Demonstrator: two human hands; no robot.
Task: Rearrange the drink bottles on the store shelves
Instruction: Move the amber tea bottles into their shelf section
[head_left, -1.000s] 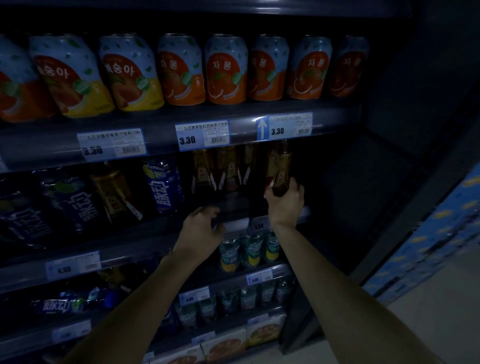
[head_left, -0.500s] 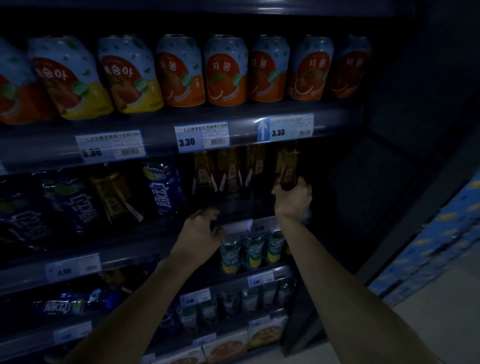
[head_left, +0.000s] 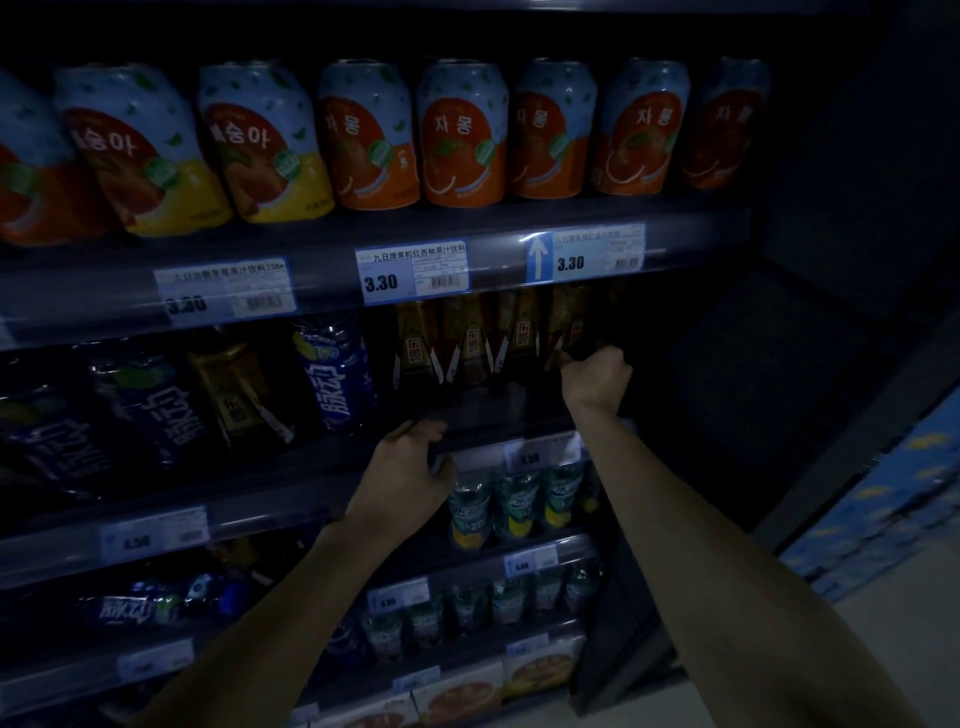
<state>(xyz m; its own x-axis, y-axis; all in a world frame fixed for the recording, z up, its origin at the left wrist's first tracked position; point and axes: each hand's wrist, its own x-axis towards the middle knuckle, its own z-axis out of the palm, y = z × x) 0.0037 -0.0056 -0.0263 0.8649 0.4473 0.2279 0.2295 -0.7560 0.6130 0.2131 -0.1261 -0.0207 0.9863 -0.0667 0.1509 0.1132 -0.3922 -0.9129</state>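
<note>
Dim store shelf (head_left: 467, 410): right hand (head_left: 597, 376) grasping rightmost brown bottle (head_left: 569, 322), left hand (head_left: 410, 478) loosely curled, empty; crowding risks toppling neighbours.

- The orange cans (head_left: 462, 132) on the top shelf carry the Korean word "자몽" on their red-orange fruit panel.
- The yellow-bottomed cans (head_left: 260, 145) to their left show Korean lettering ending in "숭아"; the first character is cut off.
- The middle price tag (head_left: 413, 270) on the top shelf's rail reads "3.30" under a line of Chinese, "九日牌果粒红西柚果汁饮料".
- The left price tag (head_left: 226, 291) also shows "3.30", dimly, with Chinese text and "238m".
- The right price tag (head_left: 597, 252) reads "3.30" beside a white up-arrow on blue.
- The blue bottle (head_left: 335, 374) on the second shelf bears white Chinese characters "脉动".
- Lower price tags are too dim to read.
</note>
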